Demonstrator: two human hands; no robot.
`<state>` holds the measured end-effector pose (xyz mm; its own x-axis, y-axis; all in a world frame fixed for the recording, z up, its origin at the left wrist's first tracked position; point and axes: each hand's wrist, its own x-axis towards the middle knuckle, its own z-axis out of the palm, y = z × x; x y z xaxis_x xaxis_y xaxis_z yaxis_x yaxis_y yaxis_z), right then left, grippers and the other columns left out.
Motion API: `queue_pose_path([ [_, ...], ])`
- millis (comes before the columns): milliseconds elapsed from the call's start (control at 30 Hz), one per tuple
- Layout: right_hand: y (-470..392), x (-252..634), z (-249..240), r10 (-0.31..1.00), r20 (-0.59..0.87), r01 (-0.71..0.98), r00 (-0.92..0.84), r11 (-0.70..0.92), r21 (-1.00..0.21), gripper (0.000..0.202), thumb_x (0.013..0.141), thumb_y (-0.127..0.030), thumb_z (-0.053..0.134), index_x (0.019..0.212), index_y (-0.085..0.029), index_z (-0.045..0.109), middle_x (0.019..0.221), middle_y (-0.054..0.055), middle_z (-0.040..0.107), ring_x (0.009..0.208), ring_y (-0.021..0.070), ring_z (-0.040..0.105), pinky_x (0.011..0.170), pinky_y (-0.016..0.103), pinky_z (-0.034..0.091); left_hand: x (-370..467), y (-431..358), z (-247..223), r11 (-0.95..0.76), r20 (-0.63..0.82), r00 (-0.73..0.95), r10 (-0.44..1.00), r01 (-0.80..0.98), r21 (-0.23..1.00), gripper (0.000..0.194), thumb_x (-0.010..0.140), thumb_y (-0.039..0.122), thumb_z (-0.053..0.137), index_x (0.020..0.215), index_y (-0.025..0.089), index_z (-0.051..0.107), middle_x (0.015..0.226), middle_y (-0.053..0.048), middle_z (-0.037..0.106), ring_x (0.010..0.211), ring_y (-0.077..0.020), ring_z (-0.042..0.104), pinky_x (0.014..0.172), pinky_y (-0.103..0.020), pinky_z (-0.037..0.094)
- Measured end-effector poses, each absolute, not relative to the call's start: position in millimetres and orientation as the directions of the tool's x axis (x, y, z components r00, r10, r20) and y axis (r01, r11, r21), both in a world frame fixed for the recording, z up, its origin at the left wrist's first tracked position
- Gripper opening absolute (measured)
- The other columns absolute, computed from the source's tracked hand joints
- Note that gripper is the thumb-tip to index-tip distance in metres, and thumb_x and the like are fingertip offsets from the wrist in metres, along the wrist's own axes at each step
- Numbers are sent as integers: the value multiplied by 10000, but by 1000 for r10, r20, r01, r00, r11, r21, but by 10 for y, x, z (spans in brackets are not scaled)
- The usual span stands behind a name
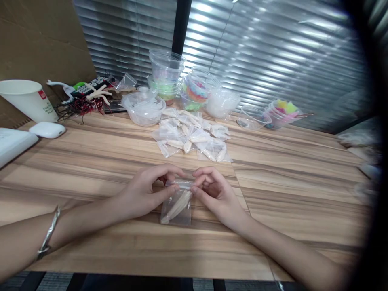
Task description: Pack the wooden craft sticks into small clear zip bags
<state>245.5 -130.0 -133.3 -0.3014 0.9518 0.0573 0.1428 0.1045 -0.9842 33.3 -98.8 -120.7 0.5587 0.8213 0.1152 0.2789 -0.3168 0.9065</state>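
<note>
A small clear zip bag [185, 217] is held near the front of the wooden table, its zip edge away from me. Inside lies a pale, long, tapered piece [178, 207], slanting across the bag; its exact kind is unclear. My left hand [147, 189] pinches the bag's upper left corner between thumb and fingers. At the upper right corner, my right hand [216, 195] grips the same edge with thumb and curled fingers. Just beyond my hands lies a pile of similar clear bags [192, 135], with pale pieces in them.
Behind the pile stand a round clear tub [143, 109], stacked plastic cups [166, 74] and a cup of colourful pieces [281, 113]. A paper cup [28, 99] and a white case [47, 129] sit at the left. Window blinds [257, 52] border the back.
</note>
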Motion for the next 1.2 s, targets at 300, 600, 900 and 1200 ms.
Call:
queue_pose_path([
  [300, -1304, 2450, -1330, 955, 73, 139, -287, 117, -983, 175, 852, -222, 569, 987, -232, 457, 782, -30, 498, 701, 33, 486, 646, 141, 395, 332, -975, -1248, -285, 106, 567, 817, 237, 929, 226, 841, 227, 565, 1064, 189, 564, 811, 9, 581, 741, -80, 569, 694, -183, 472],
  [600, -1306, 2454, -1333, 956, 86, 139, -282, 130, -982, 162, 848, -215, 572, 968, -222, 463, 778, -30, 487, 681, 27, 469, 623, 131, 386, 345, -969, -1241, -241, 79, 562, 824, 220, 945, 220, 839, 261, 568, 1041, 174, 561, 783, 10, 564, 706, -78, 550, 664, -189, 461],
  [900, -1318, 2447, -1315, 955, 77, 145, -287, 123, -982, 157, 851, -220, 567, 967, -225, 461, 780, -30, 482, 679, 30, 470, 626, 139, 395, 348, -960, -1244, -220, 56, 558, 828, 231, 948, 216, 829, 270, 580, 1022, 174, 565, 771, 11, 548, 678, -73, 527, 622, -180, 442],
  [1200, -1300, 2454, -1328, 956, 70, 138, -285, 113, -984, 172, 848, -226, 572, 982, -229, 464, 773, -32, 492, 674, 29, 473, 628, 136, 395, 348, -971, -1235, -216, 56, 555, 830, 227, 950, 215, 831, 267, 572, 1020, 164, 559, 764, 4, 554, 672, -82, 534, 616, -192, 447],
])
